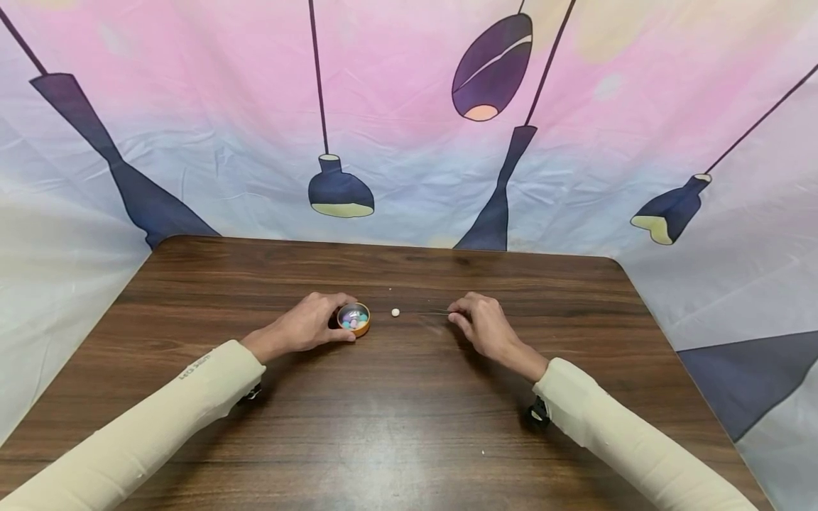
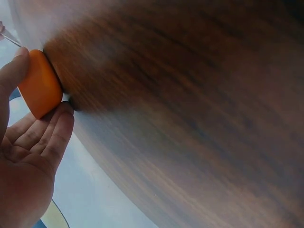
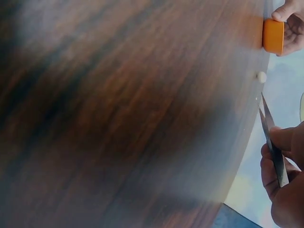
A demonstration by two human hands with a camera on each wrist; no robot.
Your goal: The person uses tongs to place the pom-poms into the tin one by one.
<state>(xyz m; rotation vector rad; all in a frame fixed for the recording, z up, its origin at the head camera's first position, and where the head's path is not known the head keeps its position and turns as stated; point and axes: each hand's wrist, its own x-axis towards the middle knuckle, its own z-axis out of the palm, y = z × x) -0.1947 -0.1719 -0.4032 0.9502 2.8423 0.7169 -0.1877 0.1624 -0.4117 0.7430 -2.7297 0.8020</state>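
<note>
My left hand holds a small round orange tin on the table, with the thumb on its near side and the fingers around the far side. Several pastel beads or candies, blue, pink and pale, lie inside the tin. To its right, a small white ball sits on the tabletop. My right hand pinches thin metal tweezers between thumb and fingers. Their tips point left toward the white ball and stand slightly apart, with nothing visible between them.
Both hands work over a dark wood-grain table. A tiny white speck lies beyond the ball, and another speck near the front. Behind the table's far edge hangs a cloth printed with lamps.
</note>
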